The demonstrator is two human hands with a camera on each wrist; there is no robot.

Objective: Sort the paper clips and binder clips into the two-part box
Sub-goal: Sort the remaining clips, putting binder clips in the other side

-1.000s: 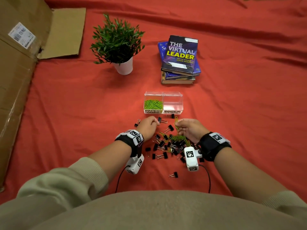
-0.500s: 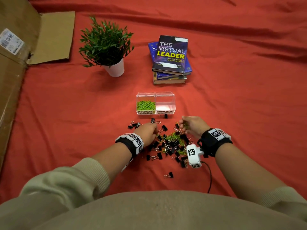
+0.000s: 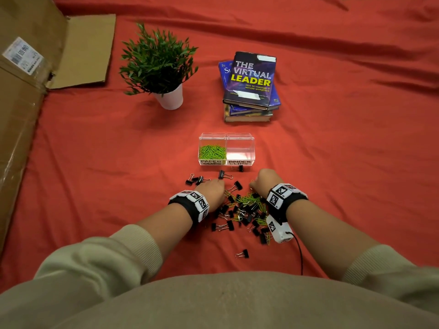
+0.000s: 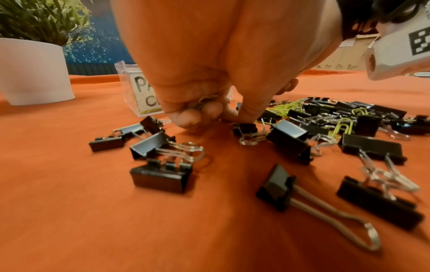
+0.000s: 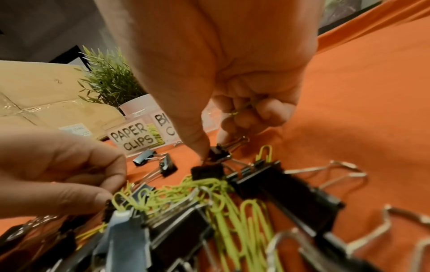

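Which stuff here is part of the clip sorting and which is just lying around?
Job: two-part box; green paper clips; black binder clips; left hand and right hand, both holding paper clips.

Lying about: plant; books; cardboard box.

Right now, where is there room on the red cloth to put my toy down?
Bare cloth lies right of the two-part box and books, and between the cardboard and the plant pot. It is crowded in front of the box: the clip pile fills the gap between the left hand and right hand.
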